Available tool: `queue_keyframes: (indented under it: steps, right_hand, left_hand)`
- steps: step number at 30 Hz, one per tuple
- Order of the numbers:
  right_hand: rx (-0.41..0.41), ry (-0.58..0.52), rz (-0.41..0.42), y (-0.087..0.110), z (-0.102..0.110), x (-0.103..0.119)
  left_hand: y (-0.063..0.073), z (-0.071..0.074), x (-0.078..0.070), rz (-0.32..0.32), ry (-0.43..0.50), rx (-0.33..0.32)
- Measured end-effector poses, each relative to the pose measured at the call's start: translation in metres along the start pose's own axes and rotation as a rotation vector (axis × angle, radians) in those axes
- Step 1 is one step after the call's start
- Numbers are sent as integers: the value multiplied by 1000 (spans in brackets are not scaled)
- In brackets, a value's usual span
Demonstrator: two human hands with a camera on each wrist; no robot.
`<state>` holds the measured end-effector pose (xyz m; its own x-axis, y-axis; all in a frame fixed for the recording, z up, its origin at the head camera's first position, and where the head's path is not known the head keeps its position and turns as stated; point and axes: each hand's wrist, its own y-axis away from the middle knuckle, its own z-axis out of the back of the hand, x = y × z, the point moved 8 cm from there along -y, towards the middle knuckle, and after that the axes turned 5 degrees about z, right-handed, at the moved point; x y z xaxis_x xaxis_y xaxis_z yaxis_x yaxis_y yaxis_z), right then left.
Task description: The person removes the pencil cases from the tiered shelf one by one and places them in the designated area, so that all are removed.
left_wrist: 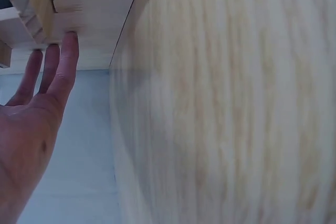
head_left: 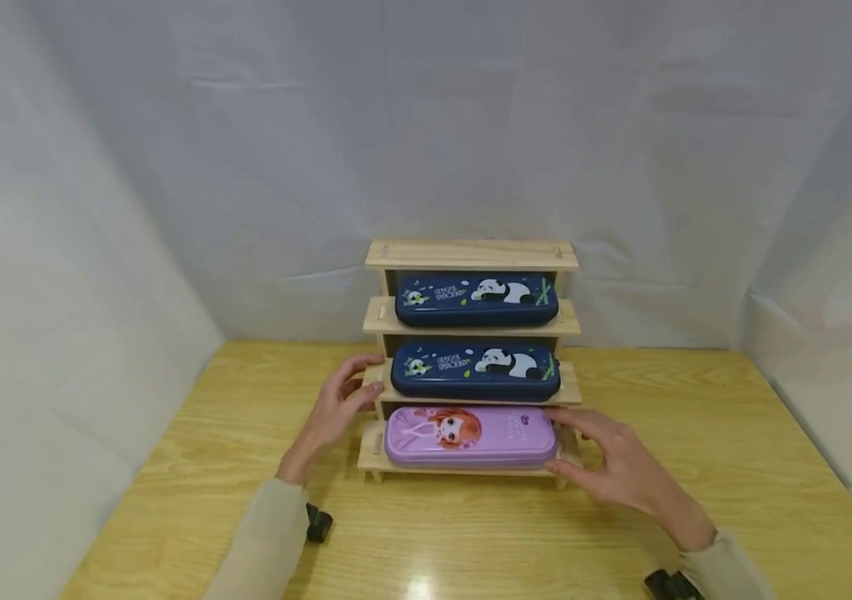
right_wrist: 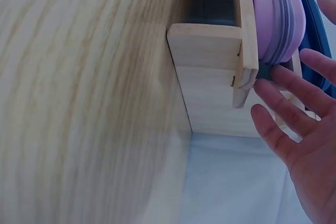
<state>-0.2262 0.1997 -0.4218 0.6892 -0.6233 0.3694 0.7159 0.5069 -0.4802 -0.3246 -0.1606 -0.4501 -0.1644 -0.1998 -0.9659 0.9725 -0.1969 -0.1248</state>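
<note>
A purple pencil case (head_left: pixel 501 437) with a red-haired cartoon girl lies on the lowest tier of a wooden stepped rack (head_left: pixel 471 252). Two dark blue panda pencil cases, an upper one (head_left: pixel 433 312) and a middle one (head_left: pixel 433 383), lie on the tiers above it. My left hand (head_left: pixel 334 408) touches the rack's left side, and the left wrist view shows straight fingers (left_wrist: pixel 65 72) against the wood. At the purple case's right end is my right hand (head_left: pixel 613 458), thumb and forefinger apart. Its fingers (right_wrist: pixel 283 106) look spread beside the case and rack; exact contact is unclear.
The rack stands on a wood-grain table (head_left: pixel 433 533), near its back edge. A pale sheet (head_left: pixel 471 125) hangs behind and along both sides. Small dark devices sit at the left wrist (head_left: pixel 318 523) and right wrist (head_left: pixel 669 585).
</note>
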Motion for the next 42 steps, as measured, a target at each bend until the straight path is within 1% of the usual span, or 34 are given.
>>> queue_keyframes:
  steps: [3, 6, 11, 16, 20, 22, 28, 31, 36, 42]
  right_hand:
    - [11, -8, -16, -1, -3, -1]
    - [2, -10, -21, -1, -4, 0]
    - [-25, -20, 3, -2, -5, 1]
    - [-36, -72, -7, -4, -6, 3]
    - [-18, -103, -35, -8, -9, 4]
    - [-3, -104, -63, -9, -11, 4]
    - [73, -70, -166, -10, -20, 1]
    - [98, -53, -201, -11, -23, -1]
    - [108, -66, -220, -12, -26, -2]
    - [110, -103, -190, -13, -27, 1]
  left_hand:
    - [-2, 0, 4, 11, 27, 4]
    - [-3, -1, 6, 14, 47, 7]
    - [-4, -1, 9, 17, 56, 3]
    - [-4, -2, 10, 34, 56, 2]
    - [-5, -2, 11, 37, 52, 0]
    - [-4, -2, 11, 37, 53, 3]
    - [-4, -3, 11, 34, 75, 8]
    - [-4, -3, 10, 32, 81, 5]
    - [-4, -4, 11, 39, 81, 2]
    - [-4, -3, 12, 51, 73, -1]
